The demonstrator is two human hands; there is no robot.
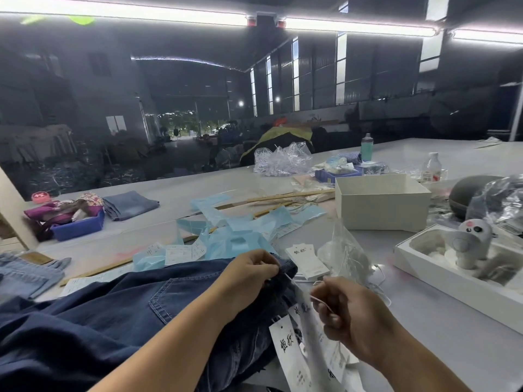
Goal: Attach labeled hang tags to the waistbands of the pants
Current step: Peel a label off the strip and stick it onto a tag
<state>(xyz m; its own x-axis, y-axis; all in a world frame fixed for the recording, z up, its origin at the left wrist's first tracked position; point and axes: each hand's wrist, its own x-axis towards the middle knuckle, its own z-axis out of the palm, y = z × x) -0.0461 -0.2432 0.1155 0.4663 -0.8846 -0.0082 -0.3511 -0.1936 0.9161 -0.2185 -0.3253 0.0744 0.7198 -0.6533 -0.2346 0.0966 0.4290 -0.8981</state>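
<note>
Pants (119,315), dark blue denim, lay across the near edge of the surface (424,321), waistband (283,271) bunched under the left hand (250,271). That grip was pinched on the waistband fabric, where a thin white string (288,278) ran out. The right hand (343,312) had its fingers curled round the string's other end, pulling it taut. White hang tags (285,346) with black characters dangled below it over the denim.

The risks, as I judged them: the string could slip from the right grip before it was looped or knotted, dropping the tags; a hard pull might tear a tag hole; a loose pinch would let the waistband slide away. Whether the string had passed through a belt loop could not be told.

A spare tag stack (307,261) sat just beyond, with a plastic bag (345,253) beside it.
</note>
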